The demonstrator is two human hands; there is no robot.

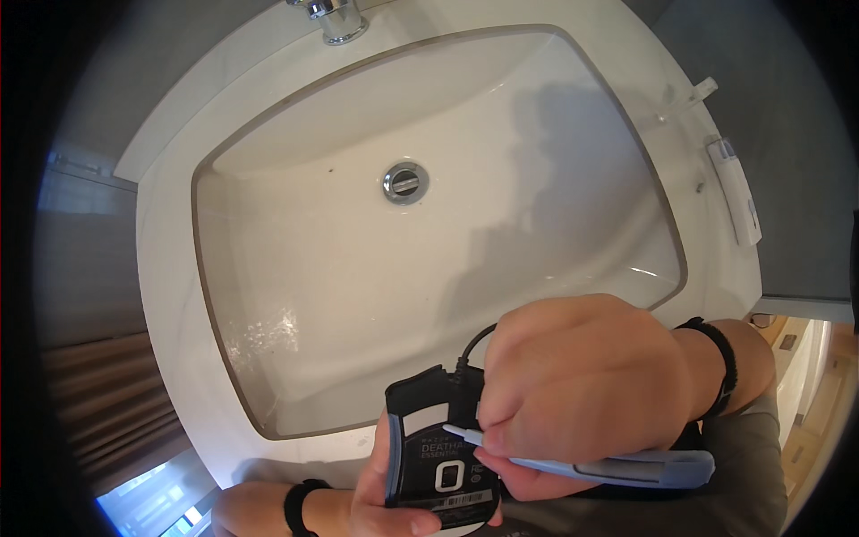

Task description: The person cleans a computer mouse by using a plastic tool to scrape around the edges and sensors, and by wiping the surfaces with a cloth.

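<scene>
A black Razer computer mouse (443, 463) lies underside up in my left hand (396, 503), near the front edge of the sink counter. Its underside has white glide pads, a sensor window and printed writing. My right hand (584, 382) grips a blue-grey pen-shaped tool (604, 468); its thin pale tip meets or hovers just over the mouse below the upper pad, and I cannot tell which. The mouse's black cable (475, 341) runs up and passes behind my right hand. My right fingers cover part of the mouse's right side.
Beyond my hands is a white washbasin (376, 268) with a metal drain (405, 182). A chrome faucet (341, 23) stands at the back of the pale counter (168, 268). On its right edge lie a white tube-like item (736, 194) and a clear object (698, 94).
</scene>
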